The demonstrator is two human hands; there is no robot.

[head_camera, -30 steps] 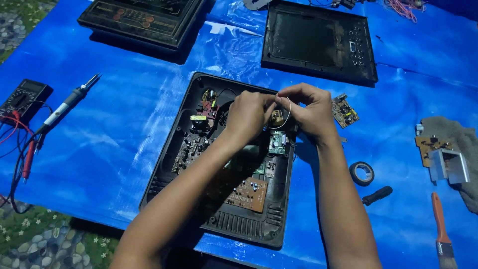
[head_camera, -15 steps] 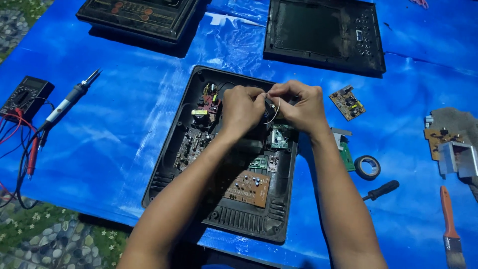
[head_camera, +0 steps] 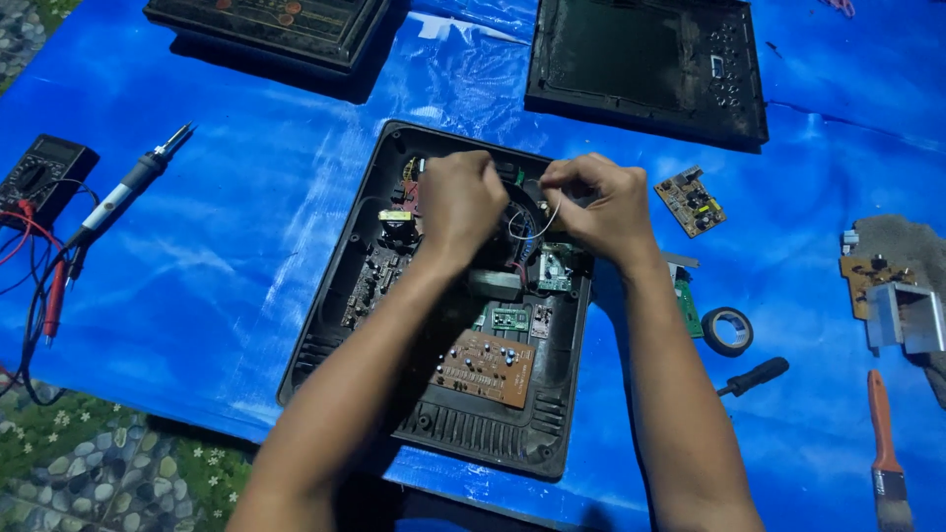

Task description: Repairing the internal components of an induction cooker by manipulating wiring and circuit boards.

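Note:
An opened black appliance housing (head_camera: 325,325) lies on a blue tarp, with circuit boards inside, among them a brown board (head_camera: 486,366) near its front. My left hand (head_camera: 457,200) is closed over the housing's upper part. My right hand (head_camera: 599,204) pinches a thin white wire (head_camera: 548,219) that loops down between the two hands toward a small green board (head_camera: 555,269). The two hands are a short way apart. What my left hand grips is hidden by its fingers.
A black cover panel (head_camera: 650,61) and another dark panel (head_camera: 264,25) lie at the back. At the left are a soldering iron (head_camera: 133,182) and a multimeter (head_camera: 37,172) with red leads. To the right: small circuit board (head_camera: 690,201), tape roll (head_camera: 727,330), screwdriver (head_camera: 754,376), brush (head_camera: 884,448), metal heatsink (head_camera: 905,315).
My hands have drawn apart from a tight clasp over the housing's upper part. The white wire now shows stretched between them.

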